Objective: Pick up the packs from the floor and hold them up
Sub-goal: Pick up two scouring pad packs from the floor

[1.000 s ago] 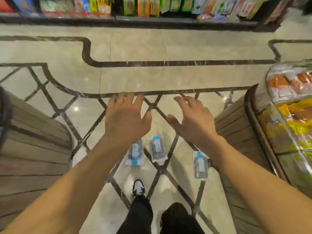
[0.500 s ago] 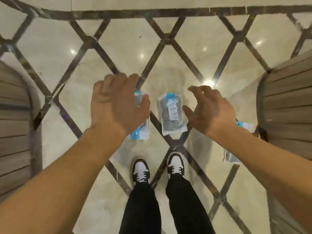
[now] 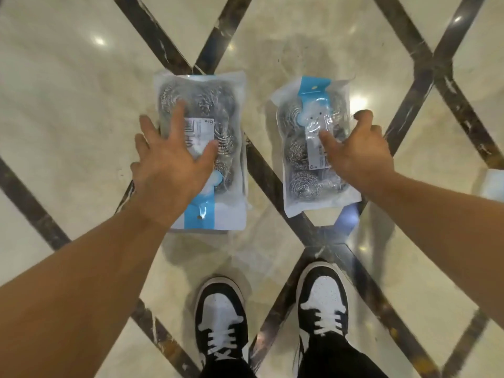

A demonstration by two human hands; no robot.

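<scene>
Head view, nearest first: two black-and-white shoes (image 3: 221, 320) stand on the marble floor (image 3: 68, 99), and both forearms reach down past them. Half a second ago the hands hung well above the packs; now each has reached one. The left hand (image 3: 170, 162) lies spread, fingers straight, on the left pack (image 3: 218, 110) of steel scourers; the right hand (image 3: 360, 151) curls its grip over the right pack (image 3: 302, 170), thumb on the label, though not clearly closed round it. Both packs lie flat on the floor, so the lift looks next.
</scene>
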